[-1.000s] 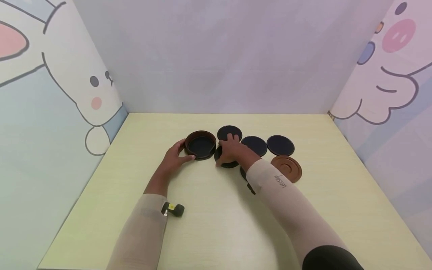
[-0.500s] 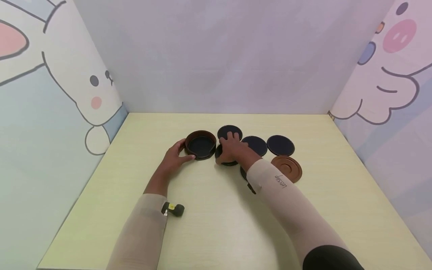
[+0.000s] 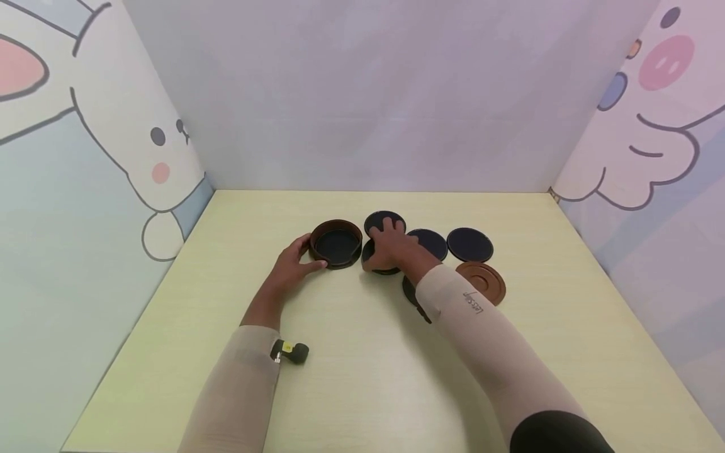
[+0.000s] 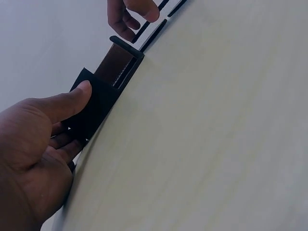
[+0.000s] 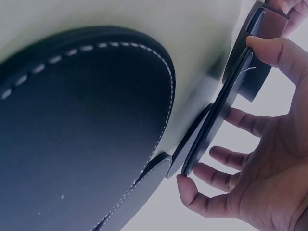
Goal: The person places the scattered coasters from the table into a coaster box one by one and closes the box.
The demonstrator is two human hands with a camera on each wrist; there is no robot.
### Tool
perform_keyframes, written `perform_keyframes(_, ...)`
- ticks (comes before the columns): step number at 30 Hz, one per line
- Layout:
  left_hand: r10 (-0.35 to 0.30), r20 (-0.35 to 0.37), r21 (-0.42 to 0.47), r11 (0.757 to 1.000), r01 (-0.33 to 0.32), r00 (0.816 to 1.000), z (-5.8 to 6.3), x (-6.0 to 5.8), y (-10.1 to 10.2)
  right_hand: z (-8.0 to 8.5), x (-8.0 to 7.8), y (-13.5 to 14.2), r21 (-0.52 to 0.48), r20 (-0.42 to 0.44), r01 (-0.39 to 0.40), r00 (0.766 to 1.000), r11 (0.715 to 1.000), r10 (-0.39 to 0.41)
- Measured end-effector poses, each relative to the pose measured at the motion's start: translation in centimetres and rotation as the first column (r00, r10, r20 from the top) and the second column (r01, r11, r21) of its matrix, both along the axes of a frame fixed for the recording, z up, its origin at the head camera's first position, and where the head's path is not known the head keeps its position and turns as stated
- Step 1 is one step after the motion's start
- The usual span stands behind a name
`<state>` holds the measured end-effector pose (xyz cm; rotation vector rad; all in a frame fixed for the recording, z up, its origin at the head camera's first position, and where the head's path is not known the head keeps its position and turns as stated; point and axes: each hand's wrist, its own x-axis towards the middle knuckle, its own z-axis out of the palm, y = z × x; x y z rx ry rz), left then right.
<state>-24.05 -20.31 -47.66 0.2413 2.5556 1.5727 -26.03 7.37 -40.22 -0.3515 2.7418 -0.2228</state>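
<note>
On the left, my left hand [image 3: 287,267] grips the outside of a round dark coaster holder [image 3: 338,265] with a brown inner wall and a notched side. In the left wrist view its thumb presses the holder's black wall [image 4: 91,108]. My right hand [image 3: 391,246], right beside the holder, pinches a round black coaster [image 5: 219,115] between thumb and fingers by its edges. That coaster is tilted off the table in the right wrist view. A second black coaster [image 3: 374,220] lies behind it, partly covered by my right fingers.
Two more black coasters [image 3: 432,241] [image 3: 470,244] lie flat to the right. Another black coaster [image 3: 410,290] is partly hidden under my right forearm. A brown round disc [image 3: 481,281] with raised rings lies near that forearm. Patterned walls enclose the pale table [image 3: 345,377].
My right hand has shifted slightly away from me, and the coaster's near edge has moved the same way. The left hand and the holder stay put.
</note>
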Motion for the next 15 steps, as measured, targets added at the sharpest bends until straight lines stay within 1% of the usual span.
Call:
perform_keyframes(3, -0.004, -0.005, 0.0, 1.0, 0.004, 1.0, -0.06, -0.07, 0.04, 0.13, -0.07, 0.0, 0.007, -0.008, 0.009, 1.0, 1.0, -0.009)
perform_keyframes(8, 0.0, -0.006, -0.007, 1.0, 0.0, 1.0, -0.03, -0.04, 0.11, 0.4, -0.36, -0.14, 0.024, 0.005, 0.026, 1.0, 0.999, -0.026)
perform_keyframes(15, 0.001, -0.002, -0.005, 1.0, -0.001, 1.0, 0.11, 0.08, 0.11, 0.75, -0.56, -0.09, 0.029, -0.04, 0.031, 0.999, 0.999, -0.03)
